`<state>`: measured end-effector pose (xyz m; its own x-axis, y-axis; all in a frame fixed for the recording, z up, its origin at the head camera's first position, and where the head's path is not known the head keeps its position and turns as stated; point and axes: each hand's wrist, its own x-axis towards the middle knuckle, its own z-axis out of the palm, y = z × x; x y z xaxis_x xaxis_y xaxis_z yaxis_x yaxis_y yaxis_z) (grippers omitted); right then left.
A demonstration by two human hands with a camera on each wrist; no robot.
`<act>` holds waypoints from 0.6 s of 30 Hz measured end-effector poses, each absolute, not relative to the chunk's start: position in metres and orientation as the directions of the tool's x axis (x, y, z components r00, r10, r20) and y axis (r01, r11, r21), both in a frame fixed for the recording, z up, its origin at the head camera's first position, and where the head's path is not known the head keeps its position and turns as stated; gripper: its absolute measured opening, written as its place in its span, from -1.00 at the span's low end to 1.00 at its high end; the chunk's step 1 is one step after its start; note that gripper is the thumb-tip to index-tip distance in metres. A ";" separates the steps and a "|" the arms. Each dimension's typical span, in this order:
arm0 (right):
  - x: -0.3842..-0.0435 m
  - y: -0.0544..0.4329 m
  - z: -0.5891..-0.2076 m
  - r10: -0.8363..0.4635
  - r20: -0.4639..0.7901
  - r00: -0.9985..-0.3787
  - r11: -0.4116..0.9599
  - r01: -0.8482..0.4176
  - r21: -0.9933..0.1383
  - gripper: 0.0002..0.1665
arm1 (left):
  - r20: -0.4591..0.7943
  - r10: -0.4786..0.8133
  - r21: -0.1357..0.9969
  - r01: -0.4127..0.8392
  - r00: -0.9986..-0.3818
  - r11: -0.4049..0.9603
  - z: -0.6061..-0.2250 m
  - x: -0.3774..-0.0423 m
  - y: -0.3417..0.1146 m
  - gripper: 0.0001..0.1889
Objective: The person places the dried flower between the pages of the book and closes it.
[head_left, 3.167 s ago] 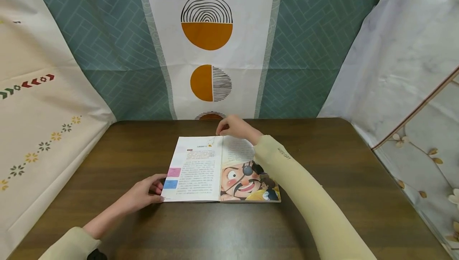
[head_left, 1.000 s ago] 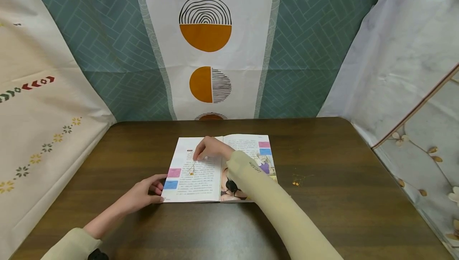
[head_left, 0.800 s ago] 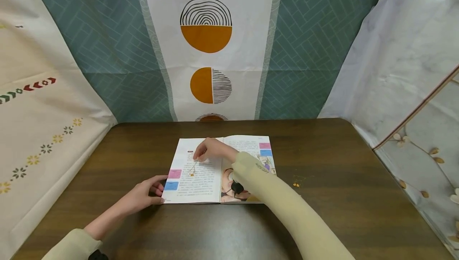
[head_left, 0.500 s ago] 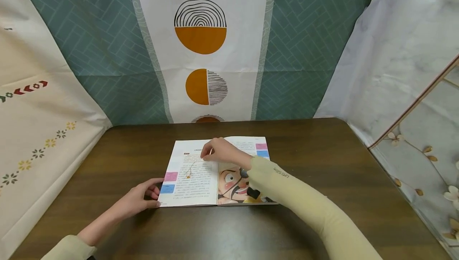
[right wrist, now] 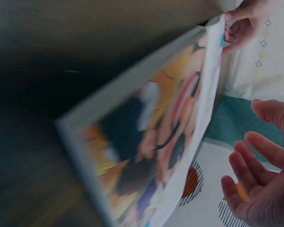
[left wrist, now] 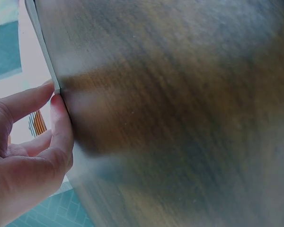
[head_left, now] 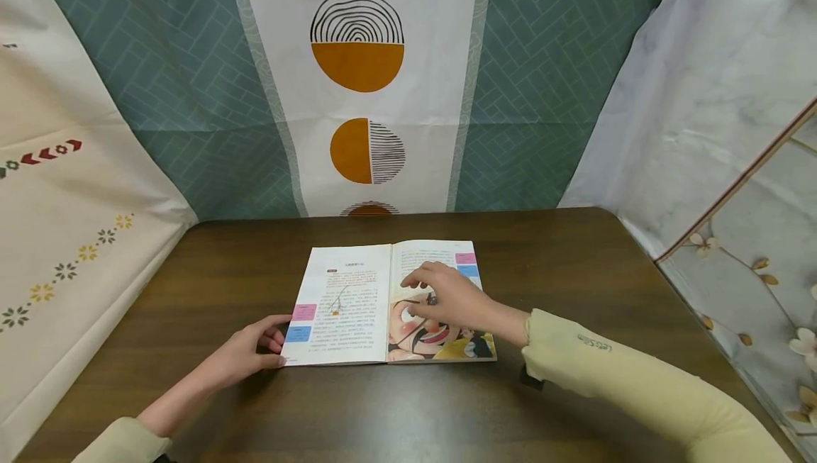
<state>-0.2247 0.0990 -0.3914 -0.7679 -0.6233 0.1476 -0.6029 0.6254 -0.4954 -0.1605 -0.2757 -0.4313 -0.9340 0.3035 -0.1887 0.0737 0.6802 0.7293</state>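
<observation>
An open book (head_left: 347, 342) lies on the table, with text on its left page and a cartoon face on its right page. On the left page lies a thin dried flower sprig (head_left: 336, 313) with a small orange-yellow head. My left hand (head_left: 245, 353) pinches the book's near left corner between thumb and finger, as the left wrist view shows. Over the right page hovers my right hand (head_left: 449, 296), its fingers spread and holding nothing. In the right wrist view, the right hand's fingers (right wrist: 248, 161) are apart from the pages.
The brown wooden table (head_left: 306, 420) reaches out around the book. A green and white patterned cloth (head_left: 530, 94) hangs behind its far edge. Pale cloths hang at the left and right sides.
My right hand has let go of the sprig on the left page and moved right over the right page. The left hand stays at the corner. A second sprig, seen earlier right of the book, is now hidden.
</observation>
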 end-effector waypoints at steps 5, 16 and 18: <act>-0.209 0.122 -0.397 -0.623 0.182 -0.761 0.631 -0.626 -0.458 -0.56 | -0.186 0.307 0.727 0.079 -0.933 0.682 -0.432 -0.160 -0.275 -0.27; -0.193 0.149 -0.410 -0.651 0.182 -0.737 0.656 -0.667 -0.352 -0.38 | -0.163 0.316 0.722 0.105 -0.935 0.684 -0.431 -0.160 -0.276 -0.26; -0.192 0.151 -0.412 -0.664 0.165 -0.729 0.653 -0.673 -0.348 -0.27 | -0.161 0.313 0.721 0.105 -0.936 0.685 -0.431 -0.159 -0.277 -0.26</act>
<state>-0.1925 0.1507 -0.4124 -0.7293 -0.6640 0.1649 -0.6729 0.6528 -0.3478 -0.1594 -0.2766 -0.4310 -0.9362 0.3125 -0.1607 0.1046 0.6845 0.7214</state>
